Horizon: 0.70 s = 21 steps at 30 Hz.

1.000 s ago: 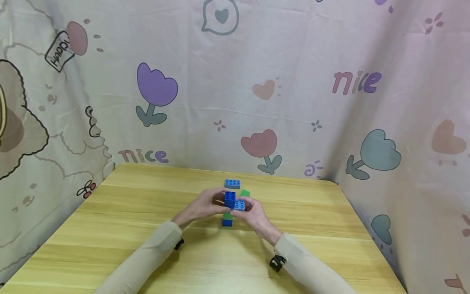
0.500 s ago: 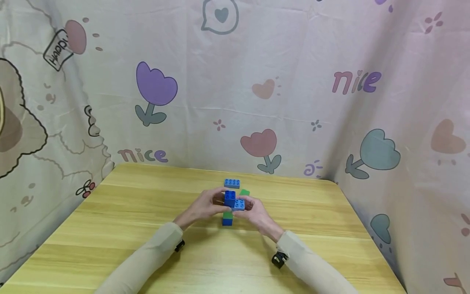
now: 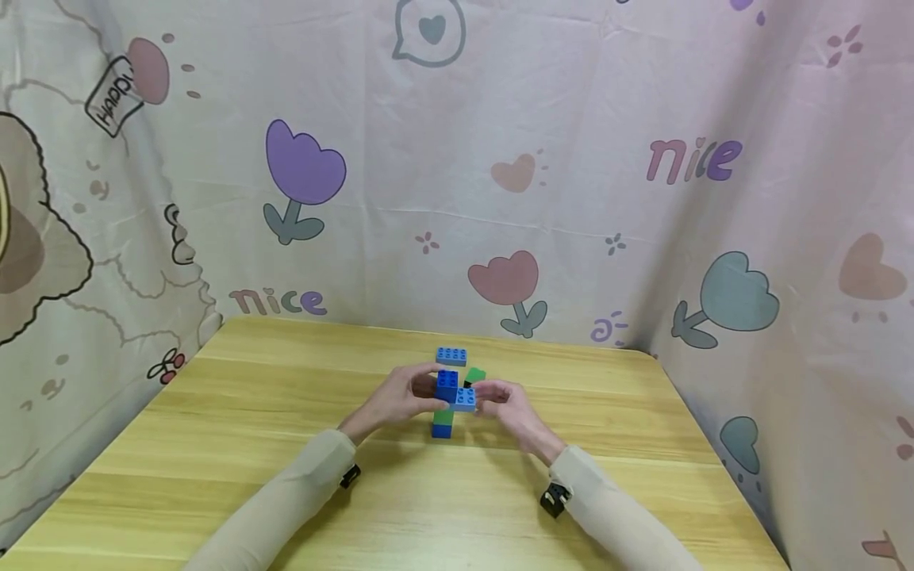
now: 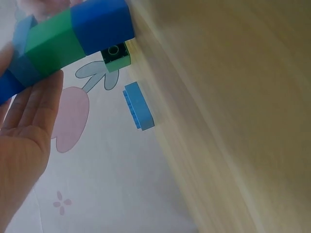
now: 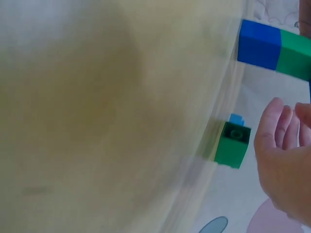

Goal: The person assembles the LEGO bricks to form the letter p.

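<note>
A stack of toy building bricks stands on the table. It has a dark blue brick (image 3: 442, 431) at the bottom, then a green brick (image 4: 56, 41), a longer light blue brick (image 3: 466, 399) jutting to the right, and a dark blue brick (image 3: 447, 386) on top. My left hand (image 3: 397, 395) holds the upper part from the left, thumb in front and fingers behind. Beside the jutting end of the light blue brick is my right hand (image 3: 516, 412). Its fingers are loosely bent with nothing between them, as the right wrist view shows.
Behind the stack, a loose green brick (image 3: 474, 374) lies on its side, hollow underside showing. Farther back sits a light blue brick (image 3: 451, 357) with studs up. A patterned curtain (image 3: 400, 198) hangs behind the wooden table (image 3: 286, 357).
My right hand has let go of the light blue brick and drawn a little to the right. The left hand keeps its hold, and the stack has stayed in place.
</note>
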Available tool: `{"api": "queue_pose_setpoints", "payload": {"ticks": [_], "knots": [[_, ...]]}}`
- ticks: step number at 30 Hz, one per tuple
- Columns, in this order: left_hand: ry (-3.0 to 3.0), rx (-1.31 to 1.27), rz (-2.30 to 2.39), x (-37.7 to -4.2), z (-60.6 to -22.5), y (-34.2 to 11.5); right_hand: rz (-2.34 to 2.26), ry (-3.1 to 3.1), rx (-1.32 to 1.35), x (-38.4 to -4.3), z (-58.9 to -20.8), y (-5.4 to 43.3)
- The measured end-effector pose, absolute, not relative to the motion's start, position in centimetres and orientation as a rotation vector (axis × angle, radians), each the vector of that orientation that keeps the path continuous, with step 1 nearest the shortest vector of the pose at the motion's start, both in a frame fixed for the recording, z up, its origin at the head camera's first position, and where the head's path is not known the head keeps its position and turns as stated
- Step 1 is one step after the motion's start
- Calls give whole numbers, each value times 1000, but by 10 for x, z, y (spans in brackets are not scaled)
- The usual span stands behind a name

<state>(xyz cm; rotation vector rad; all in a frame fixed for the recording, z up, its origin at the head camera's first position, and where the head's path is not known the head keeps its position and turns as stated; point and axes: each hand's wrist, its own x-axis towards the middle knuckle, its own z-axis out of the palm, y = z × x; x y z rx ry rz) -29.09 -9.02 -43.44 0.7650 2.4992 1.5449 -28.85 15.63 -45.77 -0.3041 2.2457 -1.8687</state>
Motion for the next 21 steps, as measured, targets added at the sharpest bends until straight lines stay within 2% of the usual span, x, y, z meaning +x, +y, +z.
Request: {"api": "queue_pose_setpoints", "payload": {"ticks": [10, 21], "knots": [[2502, 749, 1550, -292, -437, -91, -1804, 2380, -197, -307, -456, 165], [2479, 742, 1563, -293, -439, -91, -1708, 2455, -226, -337, -457, 168]]}}
